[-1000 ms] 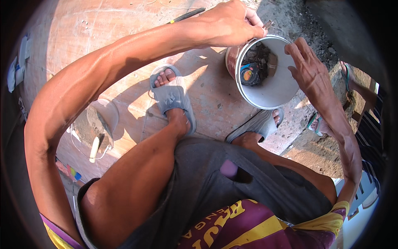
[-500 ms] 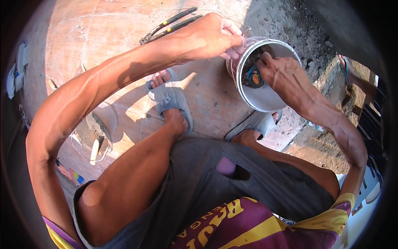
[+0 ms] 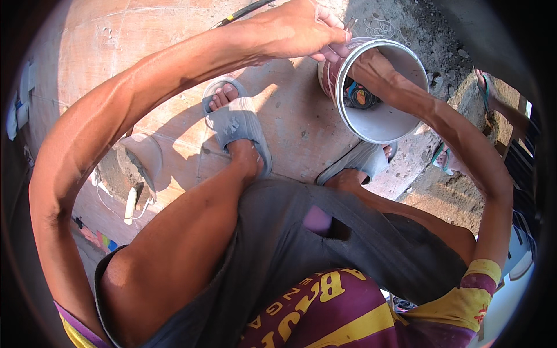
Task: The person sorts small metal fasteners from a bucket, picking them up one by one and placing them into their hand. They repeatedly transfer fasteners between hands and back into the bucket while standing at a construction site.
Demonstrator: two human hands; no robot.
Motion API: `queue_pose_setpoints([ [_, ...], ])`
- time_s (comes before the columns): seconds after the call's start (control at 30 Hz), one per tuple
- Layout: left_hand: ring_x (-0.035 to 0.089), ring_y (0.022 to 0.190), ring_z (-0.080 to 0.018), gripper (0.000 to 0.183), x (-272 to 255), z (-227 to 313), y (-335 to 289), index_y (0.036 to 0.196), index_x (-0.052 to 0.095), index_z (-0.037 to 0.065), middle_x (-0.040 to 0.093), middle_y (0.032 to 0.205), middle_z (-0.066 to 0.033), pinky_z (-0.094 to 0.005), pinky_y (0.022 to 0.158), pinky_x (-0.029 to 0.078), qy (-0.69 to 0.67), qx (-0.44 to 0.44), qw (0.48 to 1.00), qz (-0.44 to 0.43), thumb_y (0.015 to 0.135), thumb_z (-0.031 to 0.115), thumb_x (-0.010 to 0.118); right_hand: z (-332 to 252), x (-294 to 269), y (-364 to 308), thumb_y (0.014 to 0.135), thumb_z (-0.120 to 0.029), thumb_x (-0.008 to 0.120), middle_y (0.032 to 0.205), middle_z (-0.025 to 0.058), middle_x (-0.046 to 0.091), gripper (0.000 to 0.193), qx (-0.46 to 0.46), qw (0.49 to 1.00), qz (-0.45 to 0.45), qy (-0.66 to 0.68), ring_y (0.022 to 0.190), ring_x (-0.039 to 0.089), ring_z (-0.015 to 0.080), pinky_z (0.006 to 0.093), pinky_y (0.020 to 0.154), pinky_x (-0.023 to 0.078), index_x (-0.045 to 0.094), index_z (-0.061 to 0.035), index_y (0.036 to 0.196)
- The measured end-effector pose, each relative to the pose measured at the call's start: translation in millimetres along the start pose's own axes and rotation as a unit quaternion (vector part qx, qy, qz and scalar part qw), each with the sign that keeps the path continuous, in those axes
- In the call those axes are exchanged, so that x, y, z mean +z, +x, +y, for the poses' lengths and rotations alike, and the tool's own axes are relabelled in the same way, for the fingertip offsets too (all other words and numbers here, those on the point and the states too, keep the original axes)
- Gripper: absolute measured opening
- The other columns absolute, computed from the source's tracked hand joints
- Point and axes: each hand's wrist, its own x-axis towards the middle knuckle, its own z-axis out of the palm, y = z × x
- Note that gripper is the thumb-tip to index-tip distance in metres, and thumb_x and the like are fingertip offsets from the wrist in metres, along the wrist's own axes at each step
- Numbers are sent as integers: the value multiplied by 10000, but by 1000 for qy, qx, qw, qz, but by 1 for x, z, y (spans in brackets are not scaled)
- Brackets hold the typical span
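A white-lined bucket [image 3: 380,136] stands tilted at the upper right, its mouth toward me. My right hand [image 3: 371,69] reaches deep inside; its fingers are hidden behind the rim and in shadow. Below that hand, a round black-and-blue tape measure [image 3: 361,96] lies in the bucket. My left hand [image 3: 325,35] is at the bucket's left rim, fingers closed. Between thumb and fingers it pinches thin metal pieces [image 3: 350,24], perhaps nails, their tips sticking up. Beyond my left forearm shows one black handle with a yellow band, part of a long-handled cutter [image 3: 246,11].
My sandalled feet [image 3: 241,124] rest on the dusty board floor [image 3: 278,110], just this side of the bucket. A mortar-caked container [image 3: 125,168] with a wire handle and pale grip sits at left. Loose wire [image 3: 380,28] and rubble lie beyond the bucket. Another person's foot [image 3: 444,159] is at right.
My right hand has gone deeper into the bucket, and its fingers have passed out of sight. The left hand keeps its pinch beside the rim. The view has shifted, hiding most of the cutter.
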Motion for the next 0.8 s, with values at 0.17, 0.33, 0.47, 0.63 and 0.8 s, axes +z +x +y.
queue_pose_setpoints([
  [0.17,766,1025,-224,304,4,12,4,1206,714,-47,782,1124,-155,-332,932,611,-47,18,999,-5,1063,214,654,-3,-16,4,866,-97,707,1062,52,758,319,17,995,-93,12,918,768,178,317,715,610,709,-58,1183],
  [0.33,762,999,-224,296,9,18,-5,1195,714,-51,782,1100,-155,-335,910,610,-80,24,997,6,1064,206,648,2,-26,5,875,-116,729,1066,42,759,293,-28,996,-81,-24,883,764,173,294,703,600,715,-52,1160],
  [0.47,760,978,-224,289,5,21,-5,1185,713,-53,781,1080,-155,-338,892,610,-112,19,994,1,1065,200,644,7,-27,2,917,-166,729,1021,48,746,281,-14,994,-94,44,850,751,178,309,701,599,712,-43,1169],
  [0.63,756,951,-224,281,5,21,-4,1174,713,-57,780,1056,-155,-342,869,609,-158,7,987,5,1066,192,639,21,-67,-7,969,-228,728,966,55,729,289,42,942,-137,302,809,735,185,328,698,598,709,-31,1180],
  [0.8,752,925,-224,274,5,21,-7,1163,712,-60,779,1032,-156,-346,847,609,-211,0,977,9,1067,185,634,50,-120,-18,1022,-290,728,910,62,713,321,190,753,-263,573,768,720,191,348,695,597,705,-19,1191],
])
